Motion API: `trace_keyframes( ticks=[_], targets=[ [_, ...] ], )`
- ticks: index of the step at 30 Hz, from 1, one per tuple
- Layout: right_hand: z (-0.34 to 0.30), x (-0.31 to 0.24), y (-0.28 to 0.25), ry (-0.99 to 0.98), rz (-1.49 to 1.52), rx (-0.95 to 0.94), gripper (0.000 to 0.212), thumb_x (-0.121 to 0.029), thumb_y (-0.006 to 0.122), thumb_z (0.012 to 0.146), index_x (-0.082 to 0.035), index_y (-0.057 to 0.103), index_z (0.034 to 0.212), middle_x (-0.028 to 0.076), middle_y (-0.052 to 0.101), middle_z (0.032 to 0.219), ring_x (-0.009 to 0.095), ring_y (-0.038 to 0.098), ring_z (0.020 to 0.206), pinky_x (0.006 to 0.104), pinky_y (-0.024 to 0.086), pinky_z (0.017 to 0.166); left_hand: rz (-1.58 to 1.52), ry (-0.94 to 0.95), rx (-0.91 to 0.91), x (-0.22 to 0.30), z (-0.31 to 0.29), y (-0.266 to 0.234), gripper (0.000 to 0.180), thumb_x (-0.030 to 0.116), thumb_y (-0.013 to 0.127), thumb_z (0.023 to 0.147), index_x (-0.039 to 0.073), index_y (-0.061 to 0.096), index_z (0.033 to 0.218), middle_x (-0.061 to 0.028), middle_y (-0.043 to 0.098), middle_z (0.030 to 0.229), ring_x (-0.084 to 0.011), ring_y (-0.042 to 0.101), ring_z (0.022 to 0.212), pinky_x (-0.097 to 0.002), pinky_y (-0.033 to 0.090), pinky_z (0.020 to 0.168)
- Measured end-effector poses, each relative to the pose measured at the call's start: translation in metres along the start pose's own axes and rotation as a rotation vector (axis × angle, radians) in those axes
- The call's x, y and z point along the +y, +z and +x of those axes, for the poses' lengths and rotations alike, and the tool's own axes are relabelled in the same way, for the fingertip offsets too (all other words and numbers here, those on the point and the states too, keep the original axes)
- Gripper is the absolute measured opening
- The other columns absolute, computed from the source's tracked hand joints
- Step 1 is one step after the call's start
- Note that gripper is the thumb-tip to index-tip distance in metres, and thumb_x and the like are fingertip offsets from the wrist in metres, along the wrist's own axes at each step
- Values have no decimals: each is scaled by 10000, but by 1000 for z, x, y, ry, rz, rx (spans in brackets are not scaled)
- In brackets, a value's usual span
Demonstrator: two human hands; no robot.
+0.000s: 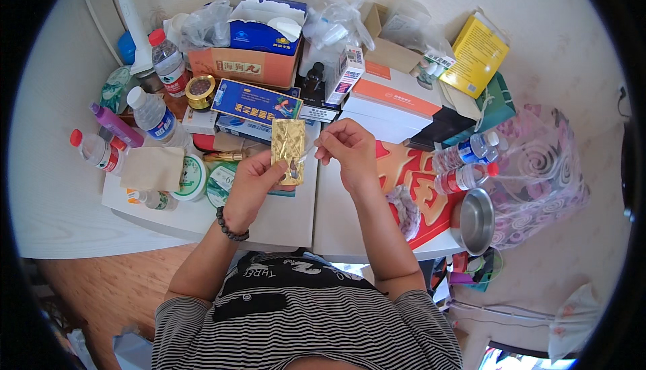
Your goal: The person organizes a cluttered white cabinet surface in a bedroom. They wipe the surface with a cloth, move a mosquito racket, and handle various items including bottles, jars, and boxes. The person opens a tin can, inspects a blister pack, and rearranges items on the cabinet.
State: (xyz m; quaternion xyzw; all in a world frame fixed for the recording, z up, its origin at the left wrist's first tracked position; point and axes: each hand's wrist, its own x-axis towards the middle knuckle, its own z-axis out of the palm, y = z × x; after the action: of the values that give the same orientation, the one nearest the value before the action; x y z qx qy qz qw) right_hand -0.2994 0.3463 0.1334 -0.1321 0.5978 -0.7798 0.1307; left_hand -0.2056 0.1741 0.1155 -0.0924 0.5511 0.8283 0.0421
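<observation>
Upright in my left hand [252, 183] is a crinkled gold foil packet [288, 142], flat and oblong, with the thumb pressed on its lower part. Just to the right of it, my right hand [350, 151] has thumb and forefinger brought together in a pinch. A pale, see-through bit shows between those fingertips and the packet's edge, too small to name. Behind the packet lies a flat blue box [258, 104] with a yellow print. Below my left hand a green-and-white round tub [221, 183] is partly covered.
Bottles crowd the left side, among them a red-capped bottle [168, 63] and a purple bottle [116, 125]. Stacked cartons line the wall, with an orange-brown box [242, 67] and a yellow box [475, 55]. On the right stand a metal bowl [475, 222] and more bottles.
</observation>
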Motion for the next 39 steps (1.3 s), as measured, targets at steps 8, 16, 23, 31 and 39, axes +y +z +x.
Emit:
trace_keyframes(
  ticks=[8,16,23,31,39],
  targets=[
    [-18,-6,3,-141,-97,49,70,2,577,910,-3,511,890,131,657,819,155,647,691,256,512,585,-40,11,-33,2,2,-1,346,75,532,950,-6,508,1285,-118,655,1113,-173,671,942,-263,591,754],
    [-50,3,9,-606,-547,35,154,40,658,835,-17,552,932,115,670,894,175,668,770,264,526,644,-102,29,-51,6,-1,2,362,50,512,954,-6,462,1308,-98,636,1137,-196,665,977,-303,575,822],
    [-64,17,10,-975,-962,-117,252,49,710,754,-33,548,929,140,672,965,262,681,794,303,543,614,-145,47,-40,9,-1,4,386,40,482,948,-5,441,1329,-125,613,1192,-226,649,1032,-329,558,873],
    [-61,20,6,-1194,-1016,-154,243,70,715,719,9,576,908,168,651,972,290,679,812,326,563,609,-256,-22,-72,10,1,4,386,45,413,945,-17,446,1325,-130,600,1224,-255,643,1053,-355,542,903],
    [-61,16,2,-1252,-1005,-160,220,47,705,719,82,596,907,239,650,968,325,675,819,364,590,672,-255,-52,-76,9,1,4,385,49,416,948,-25,443,1325,-147,602,1223,-274,640,1067,-364,542,903]
  ],
)
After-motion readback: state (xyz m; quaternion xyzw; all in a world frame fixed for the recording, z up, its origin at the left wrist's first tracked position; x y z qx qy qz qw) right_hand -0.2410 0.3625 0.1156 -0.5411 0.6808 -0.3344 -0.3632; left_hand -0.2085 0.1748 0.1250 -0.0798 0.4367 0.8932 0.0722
